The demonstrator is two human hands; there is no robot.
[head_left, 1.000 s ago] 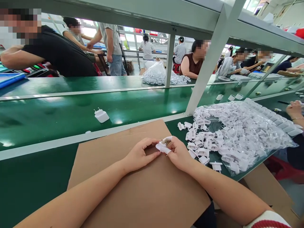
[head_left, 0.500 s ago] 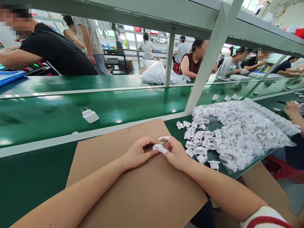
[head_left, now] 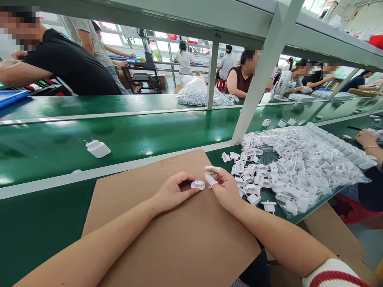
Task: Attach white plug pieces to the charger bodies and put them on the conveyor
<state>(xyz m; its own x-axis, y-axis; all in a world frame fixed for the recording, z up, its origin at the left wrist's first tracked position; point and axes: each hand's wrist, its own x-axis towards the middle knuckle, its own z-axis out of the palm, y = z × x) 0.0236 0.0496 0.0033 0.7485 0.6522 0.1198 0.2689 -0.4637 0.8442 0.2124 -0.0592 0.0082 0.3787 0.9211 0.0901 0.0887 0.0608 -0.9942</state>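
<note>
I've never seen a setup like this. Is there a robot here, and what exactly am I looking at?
There is no robot: these are a person's own two hands, seen by a camera worn on the head, looking forward and down. All the pictures come from that one camera.

The left hand holds a small white plug piece with two pins, above a sheet of cardboard. The right hand is close beside it, with white covers on two fingertips; I see nothing held in it.

On the green table, to the right, lie loose white pieces and a clear bag full of more. Beyond the cardboard, a bigger white plug lies on a green strip.
</note>
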